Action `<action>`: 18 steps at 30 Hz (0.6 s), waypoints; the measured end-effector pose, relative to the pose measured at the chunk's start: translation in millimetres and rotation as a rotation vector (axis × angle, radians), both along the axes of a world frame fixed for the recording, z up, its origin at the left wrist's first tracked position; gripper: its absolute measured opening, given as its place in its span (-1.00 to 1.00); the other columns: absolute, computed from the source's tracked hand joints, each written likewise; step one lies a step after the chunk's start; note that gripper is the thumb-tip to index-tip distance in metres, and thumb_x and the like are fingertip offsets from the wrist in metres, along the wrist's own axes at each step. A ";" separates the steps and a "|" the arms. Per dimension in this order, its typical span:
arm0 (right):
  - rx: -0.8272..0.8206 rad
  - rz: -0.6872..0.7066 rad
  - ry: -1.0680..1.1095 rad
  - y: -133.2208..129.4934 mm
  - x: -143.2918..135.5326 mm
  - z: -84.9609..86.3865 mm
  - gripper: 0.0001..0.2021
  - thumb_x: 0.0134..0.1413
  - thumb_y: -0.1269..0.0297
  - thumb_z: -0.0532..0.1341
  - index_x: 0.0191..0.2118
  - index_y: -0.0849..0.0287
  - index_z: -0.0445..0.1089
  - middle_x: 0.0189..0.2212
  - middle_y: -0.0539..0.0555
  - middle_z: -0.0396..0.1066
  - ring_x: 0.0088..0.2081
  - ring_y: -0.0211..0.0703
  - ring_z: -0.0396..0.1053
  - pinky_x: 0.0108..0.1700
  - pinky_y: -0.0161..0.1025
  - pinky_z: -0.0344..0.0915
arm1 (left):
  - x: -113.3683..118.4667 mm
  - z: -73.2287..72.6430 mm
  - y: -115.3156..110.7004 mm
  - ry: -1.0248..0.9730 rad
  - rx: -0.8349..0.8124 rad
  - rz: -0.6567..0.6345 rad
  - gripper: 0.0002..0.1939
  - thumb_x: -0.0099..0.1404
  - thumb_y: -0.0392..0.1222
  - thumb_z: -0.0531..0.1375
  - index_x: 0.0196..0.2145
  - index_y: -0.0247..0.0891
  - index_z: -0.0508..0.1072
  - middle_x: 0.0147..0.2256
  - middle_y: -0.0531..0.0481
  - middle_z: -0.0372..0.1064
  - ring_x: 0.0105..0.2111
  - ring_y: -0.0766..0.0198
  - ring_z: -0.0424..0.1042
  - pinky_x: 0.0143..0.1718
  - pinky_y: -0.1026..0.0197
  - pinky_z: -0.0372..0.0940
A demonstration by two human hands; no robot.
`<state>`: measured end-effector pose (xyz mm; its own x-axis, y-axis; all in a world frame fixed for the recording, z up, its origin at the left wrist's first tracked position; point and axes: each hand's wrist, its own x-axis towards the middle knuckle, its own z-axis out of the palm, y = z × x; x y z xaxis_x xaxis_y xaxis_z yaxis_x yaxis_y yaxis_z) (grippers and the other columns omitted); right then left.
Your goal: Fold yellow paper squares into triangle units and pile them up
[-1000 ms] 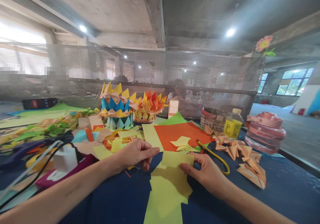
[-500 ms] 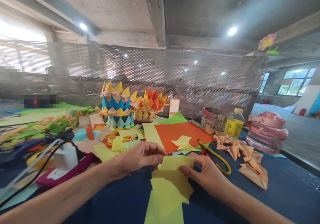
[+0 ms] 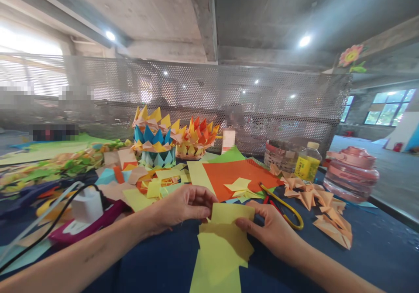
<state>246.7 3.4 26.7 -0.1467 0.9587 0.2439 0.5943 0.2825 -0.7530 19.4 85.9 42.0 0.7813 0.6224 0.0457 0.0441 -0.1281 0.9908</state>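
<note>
A small yellow paper sheet (image 3: 231,213), slightly bowed, is raised in front of me, its right edge pinched between the thumb and fingers of my right hand (image 3: 273,227). My left hand (image 3: 191,205) is curled at the sheet's upper left corner. Its fingertips reach partly behind that corner, and the thumb lies just left of the edge. Beneath is a fanned pile of yellow paper pieces (image 3: 224,251) on the dark blue tabletop (image 3: 157,262). Yellow-handled scissors (image 3: 290,216) lie just beyond my right hand.
Folded orange paper pieces (image 3: 334,225), a pink water jug (image 3: 352,175) and a yellow-labelled bottle (image 3: 307,162) stand or lie to the right. Behind are an orange sheet (image 3: 240,173) and folded-paper crowns (image 3: 155,142). A purple power strip (image 3: 88,225) with cables is left.
My left thumb has slid slightly left, off the sheet's corner. My right hand keeps its pinch, and the sheet stays almost in place.
</note>
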 end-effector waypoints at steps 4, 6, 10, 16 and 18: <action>0.001 0.002 -0.005 -0.2 0.2 0.0 -0.60 0.09 -0.04 0.17 -0.39 0.27 0.44 -0.40 0.12 0.45 -0.34 -0.06 0.37 -0.28 -0.23 0.30 | -0.7 -0.6 0.7 -0.002 -0.009 -0.013 -0.64 0.02 -0.16 0.36 -0.24 -0.38 0.43 -0.35 -0.05 0.46 -0.39 0.32 0.38 -0.25 0.25 0.26; 0.001 0.002 -0.006 -0.3 0.6 0.1 -0.60 0.08 -0.04 0.17 -0.39 0.27 0.43 -0.40 0.12 0.45 -0.34 -0.06 0.36 -0.27 -0.23 0.30 | -1.0 -0.4 0.6 -0.003 -0.010 -0.019 -0.63 0.01 -0.17 0.36 -0.23 -0.38 0.43 -0.34 -0.05 0.46 -0.37 0.31 0.39 -0.24 0.25 0.26; 0.004 -0.005 -0.018 0.8 1.5 -0.9 -0.59 0.07 -0.05 0.17 -0.41 0.27 0.41 -0.43 0.12 0.44 -0.36 -0.07 0.35 -0.30 -0.23 0.29 | -1.4 0.6 0.2 -0.002 0.001 -0.014 -0.64 0.03 -0.16 0.36 -0.24 -0.37 0.43 -0.35 -0.04 0.46 -0.39 0.33 0.38 -0.25 0.27 0.26; 0.013 0.007 -0.050 2.1 2.1 -4.8 -0.60 0.10 -0.04 0.16 -0.40 0.27 0.44 -0.41 0.12 0.43 -0.35 -0.07 0.37 -0.31 -0.24 0.30 | -1.0 -3.1 3.4 0.024 0.030 -0.005 -0.64 0.03 -0.14 0.36 -0.24 -0.36 0.44 -0.35 -0.04 0.47 -0.38 0.31 0.40 -0.25 0.25 0.27; 0.024 0.008 -0.068 1.3 1.6 -5.1 -0.61 0.11 -0.02 0.16 -0.39 0.26 0.45 -0.41 0.11 0.43 -0.35 -0.08 0.38 -0.31 -0.25 0.30 | 0.1 -6.1 4.6 0.035 0.045 -0.002 -0.66 0.03 -0.16 0.34 -0.24 -0.35 0.44 -0.35 -0.03 0.47 -0.37 0.30 0.42 -0.25 0.25 0.27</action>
<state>248.4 4.7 21.6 -0.1716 0.9513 0.2561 0.6411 0.3052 -0.7042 19.5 90.5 36.0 0.7840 0.6190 0.0460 0.0784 -0.1722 0.9819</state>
